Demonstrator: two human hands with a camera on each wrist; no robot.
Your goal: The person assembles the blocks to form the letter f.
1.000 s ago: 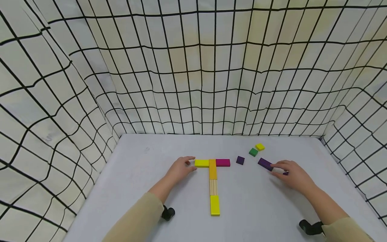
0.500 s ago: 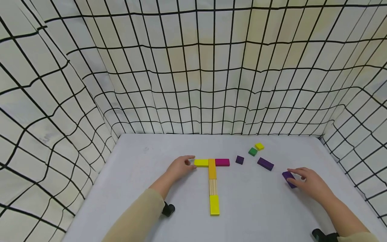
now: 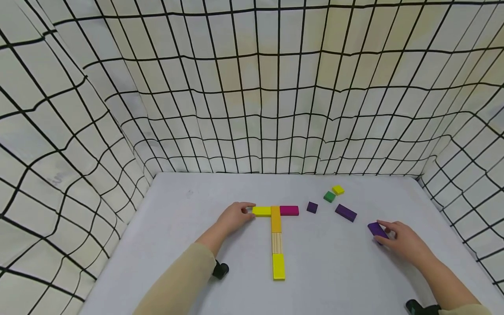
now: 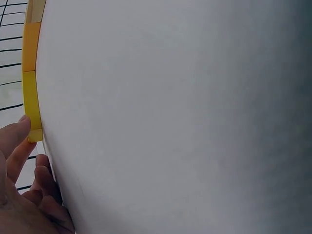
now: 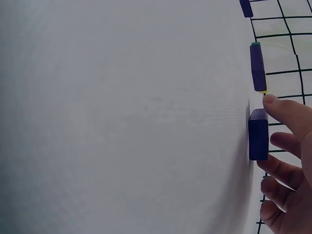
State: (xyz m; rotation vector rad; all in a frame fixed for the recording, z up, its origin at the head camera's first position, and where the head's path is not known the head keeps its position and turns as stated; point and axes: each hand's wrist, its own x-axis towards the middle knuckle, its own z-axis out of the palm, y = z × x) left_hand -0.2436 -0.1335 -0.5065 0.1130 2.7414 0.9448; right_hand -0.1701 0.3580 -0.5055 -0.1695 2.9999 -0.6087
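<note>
My left hand point(image 3: 235, 217) is at the outer end of a yellow block point(image 3: 261, 211), its thumb and index finger pinching that end. This block joins an orange block point(image 3: 276, 219), with a magenta block point(image 3: 289, 211) on the other side. Below the orange block come a pale ridged block point(image 3: 277, 243) and another yellow block, forming a T. On the right, my right hand point(image 3: 405, 240) has thumb and forefinger around a dark purple block point(image 3: 377, 231). The right wrist view shows this block point(image 5: 258, 135) between thumb and fingers, close to the table.
A second purple block point(image 3: 346, 213) lies between the T and my right hand. Nearby are a small dark purple block point(image 3: 312, 207), a green one point(image 3: 329, 197) and a small yellow one point(image 3: 338, 190). Black netting point(image 3: 278, 90) over white cloth rises behind the white table point(image 3: 189, 192).
My right hand has moved right and toward me, from beside the farther purple block to the nearer one, and its fingers have settled around it. The left hand stays at the yellow block's end.
</note>
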